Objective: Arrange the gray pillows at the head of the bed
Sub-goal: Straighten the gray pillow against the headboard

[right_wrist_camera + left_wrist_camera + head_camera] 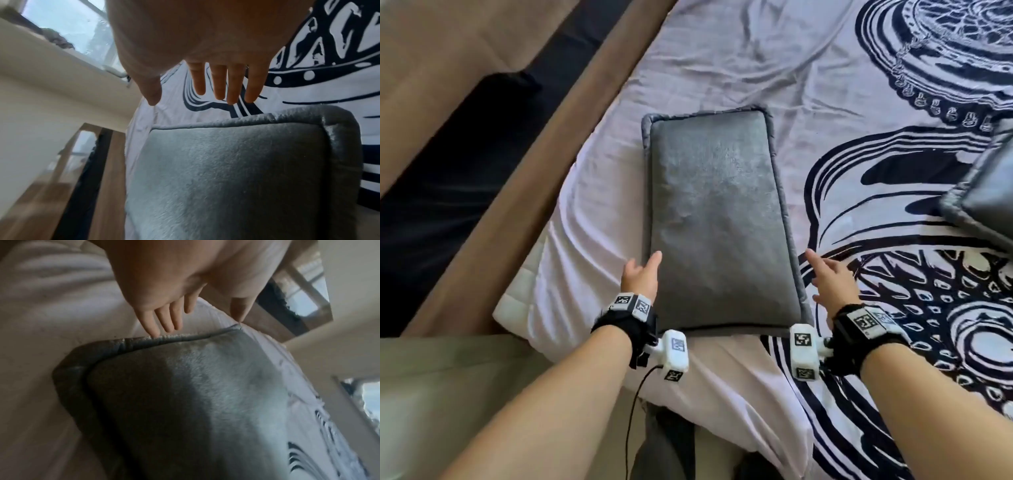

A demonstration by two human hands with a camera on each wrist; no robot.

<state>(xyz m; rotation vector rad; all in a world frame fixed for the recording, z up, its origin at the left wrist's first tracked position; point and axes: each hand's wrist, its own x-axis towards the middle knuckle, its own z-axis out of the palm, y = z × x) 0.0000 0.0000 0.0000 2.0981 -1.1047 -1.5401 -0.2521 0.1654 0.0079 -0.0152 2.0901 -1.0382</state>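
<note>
While both arms reach out over the bed, here's how it sits, nearest stuff first:

Left hand: the left hand is loose and spread, holding nothing. The wrist cam shows the fingers straight, tips right at the pillow's piped edge. Touching or just off it, can't tell.

Right hand: the right hand is also spread flat with nothing in it, hanging over the printed cover just beside the pillow's right edge. Its fingers are straight and a bit apart.

Gray pillow: the gray pillow lies flat between the two hands, long side running away from the person, near the left edge of the bed.

Bed cover: the pale bed cover is pretty wrinkly, with a big dark blue swirl print on the right half.

Second pillow: another gray pillow pokes in at the right edge, well apart from the first, lying on the print.

Bed frame: a brown bed frame runs along the left side.
</note>
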